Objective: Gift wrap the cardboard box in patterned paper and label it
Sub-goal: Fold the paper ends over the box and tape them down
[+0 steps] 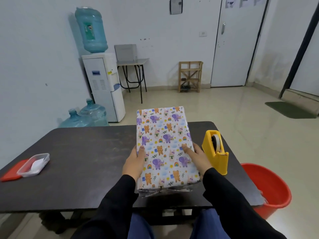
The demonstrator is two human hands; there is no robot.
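1. The left hand (135,162) gripped the left long side of the wrapped box (165,145), with its thumb laid flat on the top face. Its other fingers curled round the edge and out of sight.
2. The right hand (196,156) held the box's right long side in the same way, thumb on top and fingers hidden beneath.
3. The box was fully covered in white paper printed with elephants, bears and rainbows. It was held up over the dark table (77,157), and folded paper showed in shadow at its near end.
4. Just right of the box, a yellow tape dispenser (215,154) stood on the table.
5. Well left of the box lay a clear container (33,164) of white slips, touching a red lid (12,172).
6. Right of the box and lower, a red bucket (271,187) sat on the floor.
7. Beyond the box to the left stood a water dispenser (105,87).
8. Beyond it to the right stood a wooden rack (189,76).
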